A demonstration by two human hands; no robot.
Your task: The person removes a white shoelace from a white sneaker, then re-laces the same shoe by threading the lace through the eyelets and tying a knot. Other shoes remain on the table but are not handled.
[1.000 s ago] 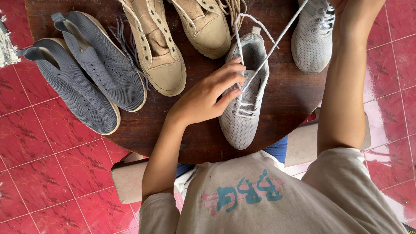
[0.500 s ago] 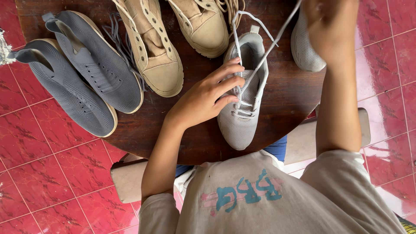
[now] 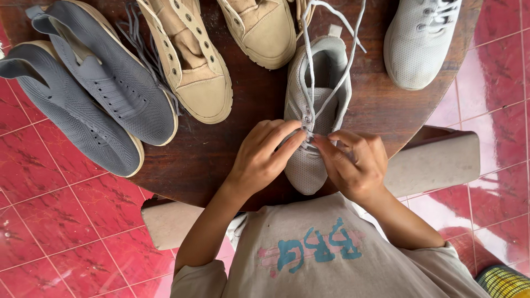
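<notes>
Between our fingertips sits the light grey knit lace-up sneaker (image 3: pixel 316 110), toe pointing toward us on the round dark wooden table (image 3: pixel 243 105). Our left hand (image 3: pixel 264 156) and right hand (image 3: pixel 353 163) both press on its lower eyelets, fingers curled and pinching the pale grey shoelace (image 3: pixel 307 66) where it crosses; its two loose ends run up from our fingers past the open collar. The mesh upper looks clean, tongue pulled back.

Half a second ago our right hand was raised high, drawing the lace taut above the shoe; now it has come down to meet the left at the eyelets, and the lace hangs slack.

Beyond our left fingers lie a tan canvas shoe (image 3: pixel 187 60) and two blue-grey knit slip-ons (image 3: pixel 94 83); beyond our right, a second light grey sneaker (image 3: pixel 419 38). Our fingers hide the lace crossing itself, and the far shoes are cut off by the top edge.
</notes>
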